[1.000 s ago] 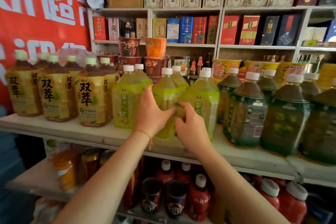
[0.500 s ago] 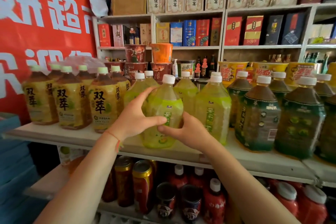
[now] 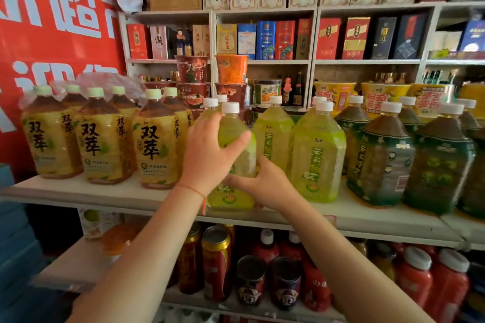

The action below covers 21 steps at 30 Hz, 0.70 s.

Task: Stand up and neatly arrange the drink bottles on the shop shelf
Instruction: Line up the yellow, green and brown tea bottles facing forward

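A light green drink bottle (image 3: 236, 139) with a white cap stands upright at the front edge of the white shelf (image 3: 105, 194). My left hand (image 3: 210, 155) grips its upper body, fingers curled round the left side and thumb across the front. My right hand (image 3: 265, 183) holds its lower right side. More light green bottles (image 3: 317, 155) stand to its right. Yellow-labelled tea bottles (image 3: 154, 144) stand in rows to its left, and dark green bottles (image 3: 383, 160) fill the shelf's right part.
Instant-noodle cups (image 3: 231, 68) are stacked behind the bottles. Boxed goods fill the wall shelves (image 3: 262, 61) behind. The lower shelf holds cans (image 3: 215, 265) and red bottles (image 3: 414, 278). A red banner (image 3: 52, 34) hangs at the left.
Both hands have moved the light green bottle forward and leftward out of the row to the shelf's front edge, closer to the yellow-labelled bottles. The camera has shifted closer.
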### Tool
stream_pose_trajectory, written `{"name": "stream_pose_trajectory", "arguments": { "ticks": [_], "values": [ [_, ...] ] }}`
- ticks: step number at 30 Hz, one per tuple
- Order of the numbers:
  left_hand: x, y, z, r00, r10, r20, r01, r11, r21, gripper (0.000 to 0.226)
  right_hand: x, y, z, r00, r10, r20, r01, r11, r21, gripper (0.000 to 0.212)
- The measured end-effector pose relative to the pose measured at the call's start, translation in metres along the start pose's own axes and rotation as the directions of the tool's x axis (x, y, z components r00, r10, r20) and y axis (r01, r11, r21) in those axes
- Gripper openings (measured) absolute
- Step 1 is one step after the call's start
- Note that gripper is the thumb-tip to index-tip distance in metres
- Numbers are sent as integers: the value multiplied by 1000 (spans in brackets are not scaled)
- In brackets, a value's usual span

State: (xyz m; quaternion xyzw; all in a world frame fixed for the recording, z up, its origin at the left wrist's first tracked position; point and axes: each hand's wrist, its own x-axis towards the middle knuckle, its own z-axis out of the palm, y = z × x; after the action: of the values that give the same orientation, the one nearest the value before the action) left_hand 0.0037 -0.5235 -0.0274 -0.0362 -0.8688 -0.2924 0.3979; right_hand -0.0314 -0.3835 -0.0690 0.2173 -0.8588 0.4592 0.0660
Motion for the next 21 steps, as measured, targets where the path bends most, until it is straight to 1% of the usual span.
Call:
{"name": "stream_pose_trajectory", "arguments": {
  "ticks": [2,3,4,5,6,7,8,11,13,15,18,21],
  "values": [
    [-1,-3,4,996,-89,-22,86,992,-89,71,-2,-1,2,1000,13,-21,-13,1000,1,92],
    [-1,-8,6,988,-152,-29,145,976,-160,72,-2,0,2,1000,22,-16,-22,1000,-1,92],
    [-1,-13,6,974,-222,-44,206,950,-235,77,-2,1,1,1000,30,1,-30,1000,-4,95],
    [-1,-18,6,954,-292,-74,257,916,-309,86,-1,2,1,999,39,26,-39,999,-9,100],
    [-3,-23,5,932,-353,-86,300,881,-366,90,-1,3,1,997,46,54,-45,999,-16,107],
    [-4,-27,5,916,-394,-80,333,854,-400,86,0,5,1,996,47,75,-46,999,-17,112],
    [-6,-29,3,903,-425,-56,366,832,-417,77,1,7,3,995,47,85,-46,999,-10,115],
    [-7,-40,-2,897,-442,24,403,793,-457,47,4,8,5,995,40,97,-39,999,-7,112],
    [-7,-43,-8,902,-429,54,401,782,-478,36,5,4,5,994,44,98,-42,999,-24,106],
    [-7,-46,-9,911,-405,72,387,785,-483,36,4,-2,8,995,50,88,-45,998,-54,99],
    [-9,-50,-9,925,-374,67,355,787,-504,42,2,-13,21,998,44,47,-38,993,-114,93],
    [-13,-50,-12,913,-396,93,382,754,-534,31,0,-23,36,1000,6,8,-5,987,-162,90]
  ]
}}
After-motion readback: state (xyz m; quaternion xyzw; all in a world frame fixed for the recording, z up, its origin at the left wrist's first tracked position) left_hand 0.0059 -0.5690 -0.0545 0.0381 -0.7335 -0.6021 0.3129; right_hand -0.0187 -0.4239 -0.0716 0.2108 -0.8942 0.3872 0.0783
